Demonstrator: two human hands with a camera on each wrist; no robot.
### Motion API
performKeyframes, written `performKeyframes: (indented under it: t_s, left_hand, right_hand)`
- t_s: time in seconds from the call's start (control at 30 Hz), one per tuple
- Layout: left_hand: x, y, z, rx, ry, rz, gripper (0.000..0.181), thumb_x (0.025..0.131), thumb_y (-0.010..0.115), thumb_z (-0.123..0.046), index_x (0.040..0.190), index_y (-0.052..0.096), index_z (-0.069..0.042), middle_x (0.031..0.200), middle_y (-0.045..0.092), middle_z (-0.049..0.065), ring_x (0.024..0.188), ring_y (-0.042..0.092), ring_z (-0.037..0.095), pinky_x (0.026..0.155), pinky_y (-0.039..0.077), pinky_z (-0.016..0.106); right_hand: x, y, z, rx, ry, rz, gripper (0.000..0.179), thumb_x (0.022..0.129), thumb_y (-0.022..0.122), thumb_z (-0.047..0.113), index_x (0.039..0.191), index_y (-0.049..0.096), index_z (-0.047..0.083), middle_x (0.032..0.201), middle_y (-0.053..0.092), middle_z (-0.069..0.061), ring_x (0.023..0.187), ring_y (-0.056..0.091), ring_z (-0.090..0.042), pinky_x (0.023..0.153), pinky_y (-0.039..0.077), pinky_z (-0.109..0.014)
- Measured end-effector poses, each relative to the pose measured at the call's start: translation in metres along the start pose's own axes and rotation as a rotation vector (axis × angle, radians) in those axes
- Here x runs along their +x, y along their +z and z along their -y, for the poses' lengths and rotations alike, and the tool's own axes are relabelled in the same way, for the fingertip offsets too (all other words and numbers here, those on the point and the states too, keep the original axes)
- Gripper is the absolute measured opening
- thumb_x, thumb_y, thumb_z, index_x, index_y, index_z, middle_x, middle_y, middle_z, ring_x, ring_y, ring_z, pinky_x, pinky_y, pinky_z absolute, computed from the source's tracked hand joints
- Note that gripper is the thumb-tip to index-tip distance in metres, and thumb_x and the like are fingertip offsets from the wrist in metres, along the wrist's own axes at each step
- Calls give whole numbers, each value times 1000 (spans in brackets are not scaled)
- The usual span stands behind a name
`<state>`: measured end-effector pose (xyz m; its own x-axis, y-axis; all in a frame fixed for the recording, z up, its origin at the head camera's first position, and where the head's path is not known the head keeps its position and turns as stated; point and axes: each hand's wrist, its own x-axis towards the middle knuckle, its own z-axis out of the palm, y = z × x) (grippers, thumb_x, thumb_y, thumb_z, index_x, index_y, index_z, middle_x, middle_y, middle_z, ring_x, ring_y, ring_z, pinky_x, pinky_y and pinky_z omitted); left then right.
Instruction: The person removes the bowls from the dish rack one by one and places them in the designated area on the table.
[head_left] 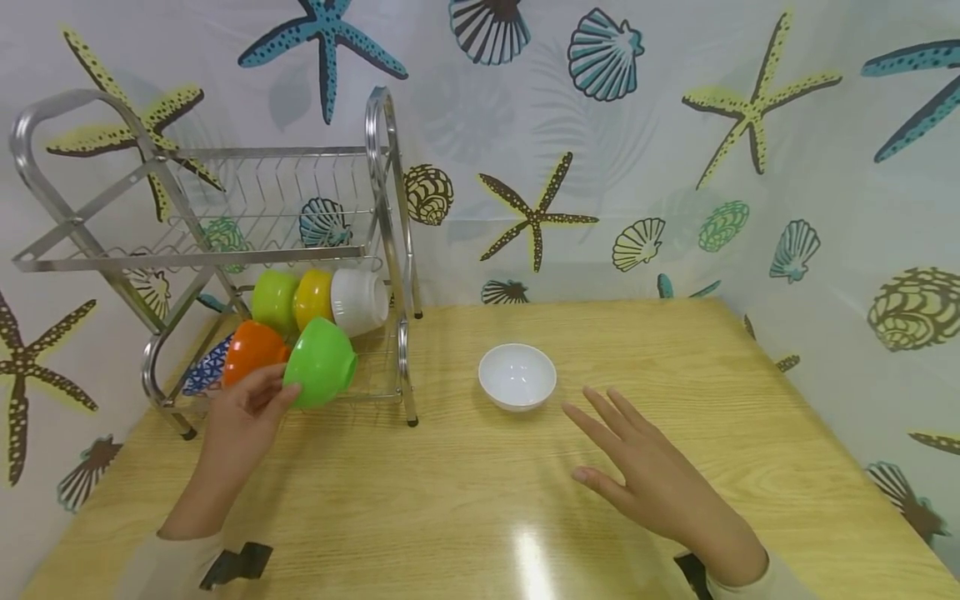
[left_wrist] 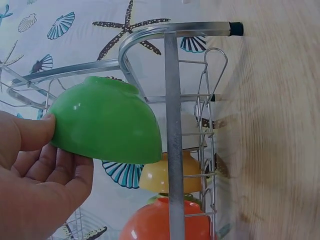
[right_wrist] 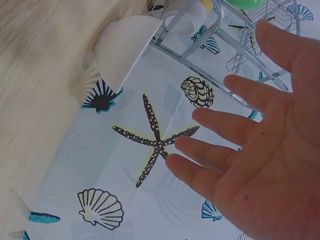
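Note:
My left hand pinches a bright green bowl by its rim, thumb on the outside. The bowl is tilted on its side at the front of the rack's lower shelf, and in the left wrist view the green bowl overlaps the rack's front bar. Right beside it on that shelf sits an orange bowl. My right hand hovers over the table with fingers spread and holds nothing. Nearest to it is a white bowl, standing upright on the table. The right wrist view shows the right palm and the same white bowl.
A two-tier metal dish rack stands at the left. Behind the orange bowl, its lower shelf holds a lime bowl, a yellow bowl and another white bowl. A blue-patterned dish lies at the shelf's left end. A patterned curtain hangs behind the wooden table.

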<state>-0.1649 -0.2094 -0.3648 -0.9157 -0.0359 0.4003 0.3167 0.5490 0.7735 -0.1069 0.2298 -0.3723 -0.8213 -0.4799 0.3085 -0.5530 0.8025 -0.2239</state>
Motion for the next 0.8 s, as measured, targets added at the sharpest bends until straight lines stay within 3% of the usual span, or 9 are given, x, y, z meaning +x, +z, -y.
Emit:
performKeyframes:
  t_s: [0.23, 0.4, 0.63, 0.8]
  left_hand:
    - [-4, -7, -2, 45, 168, 28, 25, 90, 63, 1, 114, 63, 6, 93, 69, 20, 80, 58, -8, 69, 49, 5]
    - [-7, -9, -8, 65, 266, 45, 27, 85, 66, 8, 112, 66, 5, 93, 70, 18, 83, 56, -11, 69, 49, 5]
    - [-11, -6, -11, 162, 463, 34, 38, 71, 75, 13, 107, 70, 1, 93, 72, 9, 82, 62, -2, 76, 47, 4]
    - [-13, -7, -11, 164, 514, 54, 41, 68, 76, 13, 106, 71, -1, 96, 72, 8, 88, 63, -2, 83, 44, 3]
  right_hand:
    - [-1, 1, 0, 1, 1, -3, 66, 92, 62, 39, 149, 35, 20, 154, 31, -14, 138, 27, -46, 95, 41, -66]
    - [-1, 1, 0, 1, -2, -1, 65, 93, 62, 39, 149, 36, 19, 154, 31, -13, 138, 28, -47, 94, 41, -67]
    - [-1, 2, 1, 8, 6, 2, 65, 92, 62, 39, 149, 36, 20, 154, 30, -13, 138, 27, -46, 92, 42, -68]
    - [-2, 2, 1, 11, 4, 1, 65, 92, 63, 39, 148, 37, 19, 153, 32, -15, 138, 27, -46, 93, 42, -67]
